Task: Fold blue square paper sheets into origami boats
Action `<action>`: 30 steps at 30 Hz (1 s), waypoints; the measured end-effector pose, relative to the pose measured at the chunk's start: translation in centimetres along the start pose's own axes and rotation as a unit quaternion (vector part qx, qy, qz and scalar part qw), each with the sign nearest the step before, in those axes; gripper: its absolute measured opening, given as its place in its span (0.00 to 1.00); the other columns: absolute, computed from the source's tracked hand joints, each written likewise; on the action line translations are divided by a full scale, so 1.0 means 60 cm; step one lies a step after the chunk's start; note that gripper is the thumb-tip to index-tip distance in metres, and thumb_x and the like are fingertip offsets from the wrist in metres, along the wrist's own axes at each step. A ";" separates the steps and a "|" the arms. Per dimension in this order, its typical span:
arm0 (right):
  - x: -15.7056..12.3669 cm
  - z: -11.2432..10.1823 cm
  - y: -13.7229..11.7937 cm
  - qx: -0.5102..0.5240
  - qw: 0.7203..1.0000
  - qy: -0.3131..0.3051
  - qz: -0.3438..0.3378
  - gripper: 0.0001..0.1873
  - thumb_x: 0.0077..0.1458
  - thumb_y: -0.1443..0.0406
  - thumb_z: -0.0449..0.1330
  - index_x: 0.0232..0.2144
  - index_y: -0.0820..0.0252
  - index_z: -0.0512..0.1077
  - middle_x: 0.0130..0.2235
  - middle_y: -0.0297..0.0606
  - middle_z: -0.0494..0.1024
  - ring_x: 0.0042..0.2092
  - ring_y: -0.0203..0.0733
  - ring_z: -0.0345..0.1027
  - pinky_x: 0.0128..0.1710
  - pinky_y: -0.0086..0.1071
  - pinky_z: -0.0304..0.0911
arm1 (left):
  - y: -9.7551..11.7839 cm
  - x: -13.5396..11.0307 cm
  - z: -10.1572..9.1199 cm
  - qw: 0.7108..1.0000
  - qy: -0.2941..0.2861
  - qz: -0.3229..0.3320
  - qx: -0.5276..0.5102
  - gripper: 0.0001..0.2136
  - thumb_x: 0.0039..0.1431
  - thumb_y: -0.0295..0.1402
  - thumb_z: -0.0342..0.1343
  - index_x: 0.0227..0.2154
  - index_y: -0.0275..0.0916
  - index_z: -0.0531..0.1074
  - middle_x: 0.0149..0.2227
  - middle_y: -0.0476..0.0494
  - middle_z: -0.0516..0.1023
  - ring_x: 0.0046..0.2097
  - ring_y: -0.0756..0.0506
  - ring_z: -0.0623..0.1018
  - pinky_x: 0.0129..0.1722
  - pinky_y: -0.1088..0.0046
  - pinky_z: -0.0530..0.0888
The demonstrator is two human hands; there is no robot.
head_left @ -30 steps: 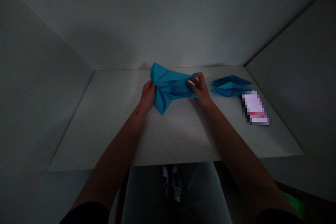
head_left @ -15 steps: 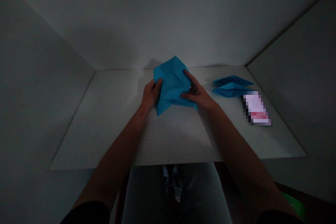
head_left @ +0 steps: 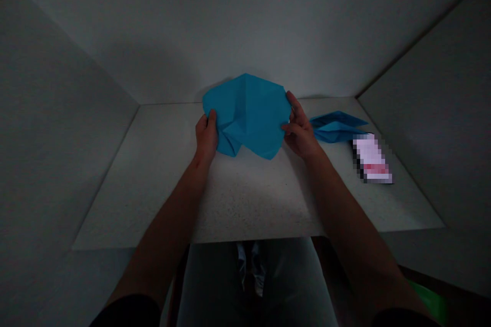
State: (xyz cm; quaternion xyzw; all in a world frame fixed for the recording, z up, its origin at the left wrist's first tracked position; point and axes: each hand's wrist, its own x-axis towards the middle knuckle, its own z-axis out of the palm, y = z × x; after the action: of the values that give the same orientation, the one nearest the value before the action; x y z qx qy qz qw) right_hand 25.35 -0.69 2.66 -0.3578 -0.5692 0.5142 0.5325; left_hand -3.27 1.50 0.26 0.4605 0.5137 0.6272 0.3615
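a person seated at a pale speckled table point(head_left: 245, 199), both bare forearms stretched forward over it in dim light. the left hand point(head_left: 206, 137) pinches the left edge of a creased blue paper sheet point(head_left: 249, 112), thumb on the near face and the other fingers hidden behind it. the right hand point(head_left: 300, 130) grips the sheet's right edge in the same way, thumb in front, fingers curled round the margin. the sheet is held between the two hands, opened out and raised, its upper edge rising in front of the back wall point(head_left: 230, 25) and its lower points hanging just above the far half of the table; whether those points touch the surface cannot be told. several fold lines cross the sheet, and a flap near the lower left remains doubled over. to the right, just beyond the right hand, lie folded blue paper pieces point(head_left: 335, 126), stacked flat on the table. nearer the right edge lies a small pixelated card point(head_left: 371, 158), whitish with a red band, close beside the folded pieces. plain walls close the table on three sides.
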 end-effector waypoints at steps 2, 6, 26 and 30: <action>0.002 -0.005 0.002 0.002 1.000 0.025 0.009 0.49 0.55 0.52 0.71 0.75 0.33 0.58 0.71 0.33 0.72 0.58 0.55 0.77 0.52 0.52 0.80 | -0.001 0.003 -0.005 1.000 0.012 -0.010 -0.002 0.28 0.62 0.65 0.61 0.34 0.41 0.75 0.31 0.47 0.75 0.36 0.45 0.75 0.32 0.72 0.72; 0.004 -0.018 0.005 0.003 0.999 0.051 0.000 0.46 0.56 0.51 0.69 0.74 0.35 0.60 0.67 0.36 0.76 0.53 0.54 0.79 0.48 0.49 0.79 | 0.000 0.007 -0.011 1.000 0.026 -0.003 0.002 0.26 0.64 0.63 0.60 0.31 0.42 0.73 0.27 0.48 0.72 0.31 0.47 0.74 0.28 0.73 0.69; 0.023 0.015 0.048 -0.002 0.995 0.097 0.013 0.24 0.49 0.58 0.67 0.51 0.45 0.76 0.51 0.33 0.80 0.30 0.33 0.66 0.34 0.33 0.71 | 0.122 -0.050 -0.240 0.963 0.079 -0.189 0.173 0.14 0.63 0.38 0.57 0.49 0.39 0.72 0.43 0.38 0.80 0.37 0.44 0.79 0.32 0.71 0.76; 0.019 0.022 0.046 -0.047 0.997 0.059 0.008 0.21 0.49 0.58 0.68 0.48 0.49 0.77 0.45 0.33 0.79 0.30 0.34 0.64 0.31 0.33 0.68 | 0.127 -0.139 -0.302 0.952 0.101 -0.216 0.194 0.29 0.63 0.38 0.59 0.65 0.46 0.58 0.59 0.33 0.76 0.40 0.43 0.82 0.33 0.67 0.82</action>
State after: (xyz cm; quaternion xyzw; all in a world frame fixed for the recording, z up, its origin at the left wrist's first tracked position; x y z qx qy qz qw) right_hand 23.45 0.74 0.37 -0.4164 -0.5581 0.4688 0.5435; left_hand -17.71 -13.50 5.09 0.3344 0.7465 0.4657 0.3377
